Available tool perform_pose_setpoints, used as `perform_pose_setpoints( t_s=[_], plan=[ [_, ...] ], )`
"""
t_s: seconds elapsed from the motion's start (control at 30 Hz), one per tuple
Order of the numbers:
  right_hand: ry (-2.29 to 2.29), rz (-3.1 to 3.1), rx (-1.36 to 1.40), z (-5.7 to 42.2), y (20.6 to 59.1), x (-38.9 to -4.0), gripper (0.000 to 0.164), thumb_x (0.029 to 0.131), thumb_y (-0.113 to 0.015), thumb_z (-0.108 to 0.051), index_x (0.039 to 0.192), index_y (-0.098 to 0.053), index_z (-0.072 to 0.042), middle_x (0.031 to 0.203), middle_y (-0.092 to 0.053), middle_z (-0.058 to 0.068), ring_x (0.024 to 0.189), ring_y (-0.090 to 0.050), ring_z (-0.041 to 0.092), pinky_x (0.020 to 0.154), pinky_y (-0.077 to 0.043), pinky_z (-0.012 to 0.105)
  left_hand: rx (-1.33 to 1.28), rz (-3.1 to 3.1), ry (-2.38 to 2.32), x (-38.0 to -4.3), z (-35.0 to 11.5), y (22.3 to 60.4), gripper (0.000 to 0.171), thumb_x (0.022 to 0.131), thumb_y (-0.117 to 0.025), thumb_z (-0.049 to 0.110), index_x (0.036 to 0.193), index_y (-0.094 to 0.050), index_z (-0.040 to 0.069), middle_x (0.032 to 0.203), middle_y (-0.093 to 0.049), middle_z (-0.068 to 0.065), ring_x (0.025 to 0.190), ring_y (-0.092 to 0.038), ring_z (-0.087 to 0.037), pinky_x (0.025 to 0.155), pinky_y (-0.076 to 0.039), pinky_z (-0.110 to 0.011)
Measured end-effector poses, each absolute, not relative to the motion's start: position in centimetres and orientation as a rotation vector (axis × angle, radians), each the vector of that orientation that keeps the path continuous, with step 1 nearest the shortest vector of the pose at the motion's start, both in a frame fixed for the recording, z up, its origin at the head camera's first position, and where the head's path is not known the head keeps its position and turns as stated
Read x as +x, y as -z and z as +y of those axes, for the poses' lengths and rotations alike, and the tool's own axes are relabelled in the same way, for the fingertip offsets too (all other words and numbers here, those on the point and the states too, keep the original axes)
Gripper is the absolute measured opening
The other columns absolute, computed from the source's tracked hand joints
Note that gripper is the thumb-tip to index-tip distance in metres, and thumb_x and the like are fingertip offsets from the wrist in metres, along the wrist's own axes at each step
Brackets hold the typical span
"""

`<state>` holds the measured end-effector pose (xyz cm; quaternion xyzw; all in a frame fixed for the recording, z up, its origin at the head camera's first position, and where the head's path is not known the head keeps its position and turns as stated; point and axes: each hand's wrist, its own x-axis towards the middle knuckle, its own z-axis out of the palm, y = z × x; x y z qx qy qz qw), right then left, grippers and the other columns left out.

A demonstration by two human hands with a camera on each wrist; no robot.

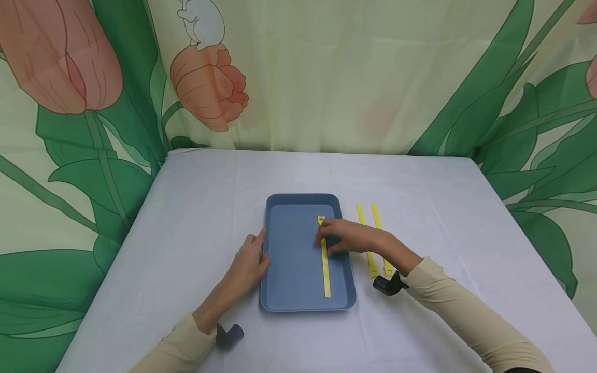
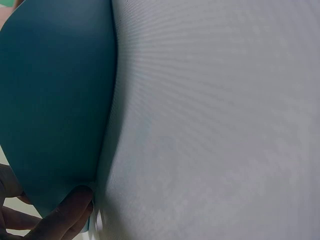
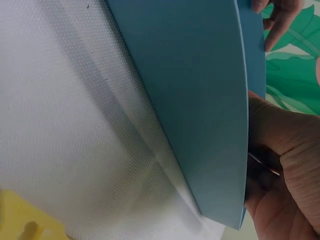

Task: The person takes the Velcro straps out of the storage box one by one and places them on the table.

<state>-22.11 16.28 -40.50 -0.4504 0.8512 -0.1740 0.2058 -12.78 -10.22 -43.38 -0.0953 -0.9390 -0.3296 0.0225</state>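
Note:
A blue rectangular tray [image 1: 289, 290] lies on the table. My left hand [image 1: 247, 264] grips its left side, thumb over the rim, fingers against the outer wall; the left wrist view shows these fingers [image 2: 67, 210] low on the wall. Inside the tray, toward its right side, a yellow strap [image 1: 326, 274] with a slotted head lies lengthwise. My right hand [image 1: 350, 235] reaches over the tray's right rim, fingers and thumb on either side of the strap; I cannot tell whether they pinch it. In the right wrist view the tray wall [image 3: 190, 100] partly hides the fingertips.
Two more yellow straps [image 1: 360, 213] [image 1: 375, 215] lie side by side right of the tray, partly under my right forearm. A white cloth [image 1: 200, 207] covers the table. Behind it hangs a curtain [image 1: 326, 77] printed with tulips. Black wrist cameras [image 1: 229, 336] jut from both wrists.

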Motion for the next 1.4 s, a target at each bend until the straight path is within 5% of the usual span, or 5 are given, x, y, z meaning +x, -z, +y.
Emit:
perform_pose_setpoints(
  t_s=[1.4],
  plan=[
    [0.42, 2.504, -1.427, 16.0, 41.9, -21.5, 0.025, 0.079, -0.076, -0.014, 0.103, -0.068, -0.009, 0.108, -0.055, 0.003, 0.106, -0.052, 0.019, 0.089, -0.045, 0.03, -0.294, -2.902, 1.009, -12.7, -10.1, 43.3, 0.06, 0.083, -0.061, -0.003, 0.138, -0.036, -0.012, 0.099, -0.052, -0.017, 0.068, -0.049, -0.012, 0.056, -0.046, -0.022]
  ],
)
